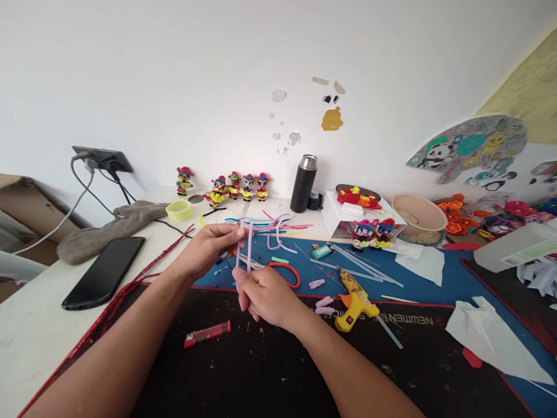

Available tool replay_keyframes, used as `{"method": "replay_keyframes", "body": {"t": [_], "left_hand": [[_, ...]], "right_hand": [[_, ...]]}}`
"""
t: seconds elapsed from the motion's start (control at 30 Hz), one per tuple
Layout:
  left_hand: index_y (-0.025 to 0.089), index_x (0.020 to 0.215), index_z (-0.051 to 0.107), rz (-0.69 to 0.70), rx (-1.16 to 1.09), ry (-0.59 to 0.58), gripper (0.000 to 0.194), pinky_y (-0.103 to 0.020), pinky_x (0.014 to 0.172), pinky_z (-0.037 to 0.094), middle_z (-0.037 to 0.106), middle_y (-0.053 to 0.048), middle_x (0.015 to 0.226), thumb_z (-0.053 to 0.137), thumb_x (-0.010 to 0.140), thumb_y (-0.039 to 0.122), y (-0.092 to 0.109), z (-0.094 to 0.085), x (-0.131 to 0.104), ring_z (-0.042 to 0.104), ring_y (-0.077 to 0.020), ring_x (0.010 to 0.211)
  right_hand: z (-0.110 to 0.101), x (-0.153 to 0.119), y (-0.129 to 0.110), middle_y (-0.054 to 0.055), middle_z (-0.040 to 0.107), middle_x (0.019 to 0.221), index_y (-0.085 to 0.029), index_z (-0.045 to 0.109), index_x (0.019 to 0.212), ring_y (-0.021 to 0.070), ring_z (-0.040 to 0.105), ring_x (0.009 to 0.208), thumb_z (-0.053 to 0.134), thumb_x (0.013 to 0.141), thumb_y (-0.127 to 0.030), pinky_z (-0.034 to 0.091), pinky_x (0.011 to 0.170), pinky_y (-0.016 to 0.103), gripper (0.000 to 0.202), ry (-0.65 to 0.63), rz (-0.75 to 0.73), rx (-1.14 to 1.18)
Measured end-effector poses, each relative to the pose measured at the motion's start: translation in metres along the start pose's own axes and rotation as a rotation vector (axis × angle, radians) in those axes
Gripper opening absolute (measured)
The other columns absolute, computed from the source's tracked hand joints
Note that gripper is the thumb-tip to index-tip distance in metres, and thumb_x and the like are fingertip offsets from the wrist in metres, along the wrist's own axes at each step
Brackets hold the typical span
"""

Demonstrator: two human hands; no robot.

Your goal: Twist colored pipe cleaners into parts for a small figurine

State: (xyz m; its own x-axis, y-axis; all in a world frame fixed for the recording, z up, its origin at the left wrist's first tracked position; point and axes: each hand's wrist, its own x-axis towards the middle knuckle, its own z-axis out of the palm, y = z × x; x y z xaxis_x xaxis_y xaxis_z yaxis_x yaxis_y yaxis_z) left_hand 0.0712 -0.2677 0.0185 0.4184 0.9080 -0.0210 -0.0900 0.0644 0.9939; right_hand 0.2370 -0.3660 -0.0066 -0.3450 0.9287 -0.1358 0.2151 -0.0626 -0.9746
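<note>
Both hands are raised over the blue and black mats and hold a pale lilac pipe cleaner [249, 247], bent into two near-parallel upright strands. My left hand [217, 244] pinches it near the top. Lower down, my right hand [261, 293] has its fingers closed round the bottom of the strands. A thin dark piece sticks out left of the right fingers; I cannot tell what it is. Just behind the hands lie scissors with red-orange handles [290, 273]. Small lilac fuzzy pieces [317, 284] rest to the right, and a curled lilac pipe cleaner [278, 235] lies farther back.
A yellow glue gun [355, 302] lies at right near clear glue sticks [369, 261]. In front is a red lighter [208, 334]; at left, a black phone [104, 271]. Behind stand a black thermos [303, 184] and several small fuzzy figures [217, 191].
</note>
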Motion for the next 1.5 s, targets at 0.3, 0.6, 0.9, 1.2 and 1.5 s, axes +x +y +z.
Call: {"method": "replay_keyframes", "body": {"t": [0.3,0.6,0.9,1.2,1.5], "left_hand": [[0.015,0.084,0.087,-0.048,-0.026,-0.007,0.042,-0.020,0.056,0.044,0.066,-0.004,0.069,0.095,0.069,0.053,-0.0014,0.0008,-0.0005,0.051,-0.0099,0.062],[0.014,0.082,0.086,-0.102,-0.095,-0.006,0.046,-0.018,0.057,0.048,0.065,-0.004,0.069,0.100,0.060,0.052,-0.0019,0.0003,-0.0005,0.054,-0.0101,0.064],[0.015,0.078,0.085,-0.091,-0.091,-0.055,0.043,-0.016,0.056,0.047,0.066,-0.003,0.068,0.101,0.060,0.051,-0.0012,0.0001,-0.0009,0.054,-0.0085,0.062],[0.014,0.071,0.078,-0.065,-0.069,-0.040,0.042,-0.017,0.054,0.042,0.065,-0.002,0.067,0.098,0.065,0.050,-0.0005,-0.0003,-0.0009,0.052,-0.0083,0.060],[0.015,0.071,0.076,-0.010,0.045,-0.013,0.043,-0.021,0.053,0.035,0.064,-0.002,0.065,0.091,0.072,0.055,-0.0023,-0.0048,0.0022,0.047,-0.0097,0.057]], "right_hand": [[-0.0019,0.0010,0.0008,-0.002,0.052,0.045,-0.019,0.061,0.059,0.0111,0.050,0.041,0.039,0.104,-0.075,0.041,0.050,0.023,0.075,-0.059,0.045,-0.061],[-0.0007,-0.0003,-0.0003,-0.002,0.050,0.044,-0.019,0.060,0.060,0.0109,0.050,0.041,0.041,0.106,-0.069,0.041,0.051,0.023,0.071,-0.085,0.076,-0.056],[-0.0006,-0.0015,-0.0053,-0.003,0.051,0.043,-0.019,0.060,0.060,0.0110,0.049,0.040,0.043,0.106,-0.068,0.042,0.053,0.024,0.069,-0.085,0.099,-0.077],[-0.0004,-0.0012,-0.0012,-0.003,0.054,0.049,-0.019,0.068,0.073,0.0112,0.053,0.044,0.042,0.107,-0.067,0.042,0.052,0.023,0.064,-0.094,0.068,-0.024],[-0.0072,0.0071,-0.0020,-0.005,0.054,0.053,-0.019,0.067,0.091,0.0100,0.049,0.040,0.053,0.099,-0.072,0.038,0.044,0.022,0.055,0.206,-0.060,0.256]]}}
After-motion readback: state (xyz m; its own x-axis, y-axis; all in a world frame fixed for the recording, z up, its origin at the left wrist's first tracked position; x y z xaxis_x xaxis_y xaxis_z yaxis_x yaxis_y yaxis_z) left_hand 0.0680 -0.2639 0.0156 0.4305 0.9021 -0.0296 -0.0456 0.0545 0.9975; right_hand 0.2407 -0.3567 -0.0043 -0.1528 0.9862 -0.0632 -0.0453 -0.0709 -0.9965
